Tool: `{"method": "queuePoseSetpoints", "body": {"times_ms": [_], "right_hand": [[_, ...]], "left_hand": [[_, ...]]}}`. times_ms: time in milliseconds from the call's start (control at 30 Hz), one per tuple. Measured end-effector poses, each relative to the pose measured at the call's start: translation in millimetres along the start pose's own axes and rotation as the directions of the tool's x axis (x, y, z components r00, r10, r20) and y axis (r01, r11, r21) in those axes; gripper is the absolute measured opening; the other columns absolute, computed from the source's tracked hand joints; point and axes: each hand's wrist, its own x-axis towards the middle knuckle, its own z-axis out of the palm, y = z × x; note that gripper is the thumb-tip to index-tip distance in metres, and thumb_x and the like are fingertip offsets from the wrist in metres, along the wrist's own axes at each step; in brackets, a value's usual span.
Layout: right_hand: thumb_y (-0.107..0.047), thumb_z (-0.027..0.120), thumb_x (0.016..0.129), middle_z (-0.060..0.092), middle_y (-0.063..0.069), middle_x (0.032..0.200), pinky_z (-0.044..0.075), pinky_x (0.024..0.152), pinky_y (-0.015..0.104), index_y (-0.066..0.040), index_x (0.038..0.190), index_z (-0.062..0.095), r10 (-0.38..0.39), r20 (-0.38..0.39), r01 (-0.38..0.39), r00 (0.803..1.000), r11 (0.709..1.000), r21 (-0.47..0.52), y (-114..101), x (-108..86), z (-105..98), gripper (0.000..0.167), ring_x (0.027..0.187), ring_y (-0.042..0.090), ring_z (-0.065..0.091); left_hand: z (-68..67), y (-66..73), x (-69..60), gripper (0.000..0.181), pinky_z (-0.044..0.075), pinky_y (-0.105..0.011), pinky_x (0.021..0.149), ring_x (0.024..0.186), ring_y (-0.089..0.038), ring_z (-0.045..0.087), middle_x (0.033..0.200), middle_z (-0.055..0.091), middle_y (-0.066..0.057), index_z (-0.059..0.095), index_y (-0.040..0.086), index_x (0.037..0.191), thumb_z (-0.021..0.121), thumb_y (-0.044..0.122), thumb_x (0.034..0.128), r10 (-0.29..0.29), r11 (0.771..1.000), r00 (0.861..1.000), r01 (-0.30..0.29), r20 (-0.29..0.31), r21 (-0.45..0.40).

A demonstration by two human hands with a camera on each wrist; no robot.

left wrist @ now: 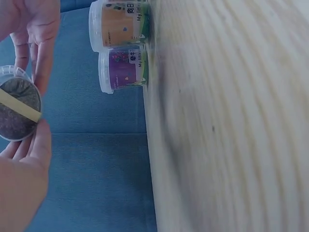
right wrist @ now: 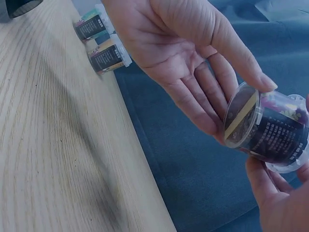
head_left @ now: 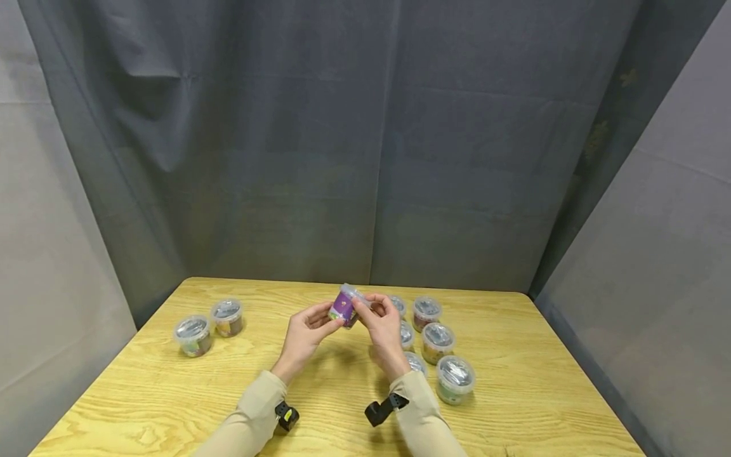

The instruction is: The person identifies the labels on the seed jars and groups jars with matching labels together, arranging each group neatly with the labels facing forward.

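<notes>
Both hands hold a small lidded plastic cup above the middle of the table, tilted, its purple label showing. My left hand pinches its base end between thumb and fingers. The right hand grips the lid end, thumb on the near side. In the left wrist view, the cup's clear base shows dark filling and a pale flat strip. Small printed text on the cup's dark label panel appears in the right wrist view.
Two similar cups, a green-labelled one and an orange-labelled one, stand at the left of the wooden table. Several more, including a green one, stand in two columns beside the right forearm, which partly hides some. A dark curtain hangs behind.
</notes>
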Motion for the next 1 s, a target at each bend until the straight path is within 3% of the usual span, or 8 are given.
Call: {"method": "queuePoseSetpoints", "body": {"times_ms": [233, 600, 733, 867, 1000], "right_hand": [[-0.010, 0.075, 0.087, 0.057, 0.001, 0.089, 0.057, 0.083, 0.026, 0.002, 0.108, 0.055, -0.005, 0.027, 0.006, 1.000, 0.999, -0.032, 2.0, 0.4, -4.0, 0.032, 0.083, 0.009, 0.060], [-0.009, 0.078, 0.083, 0.063, 0.001, 0.097, 0.051, 0.071, 0.020, -0.002, 0.096, 0.054, -0.046, 0.012, 0.046, 0.999, 0.995, -0.091, 2.0, -2.5, -4.6, 0.028, 0.081, 0.007, 0.056], [-0.010, 0.080, 0.082, 0.064, 0.002, 0.100, 0.052, 0.071, 0.020, -0.006, 0.090, 0.052, -0.053, -0.002, 0.053, 0.999, 0.993, -0.105, 0.6, -3.7, -6.7, 0.029, 0.083, 0.008, 0.058], [-0.007, 0.078, 0.083, 0.063, 0.005, 0.099, 0.051, 0.071, 0.020, 0.004, 0.093, 0.050, -0.019, 0.011, 0.020, 1.000, 0.993, -0.114, -16.8, -11.3, -4.8, 0.032, 0.083, 0.009, 0.058], [-0.004, 0.076, 0.084, 0.064, 0.005, 0.096, 0.051, 0.073, 0.020, 0.010, 0.095, 0.047, 0.004, 0.033, 0.000, 0.999, 0.991, -0.134, -29.5, -16.1, -3.1, 0.034, 0.086, 0.010, 0.059]], "left_hand": [[0.6, -4.0, 0.8, 0.052, 0.056, -0.028, 0.091, 0.108, -0.020, 0.065, 0.123, 0.066, -0.018, 0.062, 0.000, 0.128, 0.080, 0.018, 0.0826, -0.055, 0.997, 0.998, 0.056, 0.024, -0.048], [4.4, -3.9, -4.0, 0.056, 0.054, -0.028, 0.096, 0.119, -0.031, 0.062, 0.128, 0.064, -0.019, 0.061, 0.002, 0.130, 0.082, 0.013, 0.0799, 0.014, 1.000, 1.000, -0.014, 0.012, -0.002], [4.7, -4.6, -5.3, 0.056, 0.053, -0.029, 0.097, 0.118, -0.030, 0.062, 0.128, 0.064, -0.019, 0.059, 0.003, 0.132, 0.080, 0.014, 0.0820, 0.004, 1.000, 0.999, -0.005, 0.038, 0.006], [4.1, -6.3, -4.0, 0.057, 0.053, -0.033, 0.099, 0.118, -0.029, 0.062, 0.129, 0.063, -0.018, 0.057, 0.004, 0.134, 0.080, 0.019, 0.0832, -0.013, 1.000, 0.998, 0.011, 0.068, 0.025], [6.2, -5.5, -4.8, 0.059, 0.052, -0.035, 0.101, 0.119, -0.030, 0.061, 0.129, 0.063, -0.019, 0.057, 0.002, 0.134, 0.080, 0.018, 0.0823, -0.007, 0.999, 0.999, 0.005, 0.050, 0.036]]}}
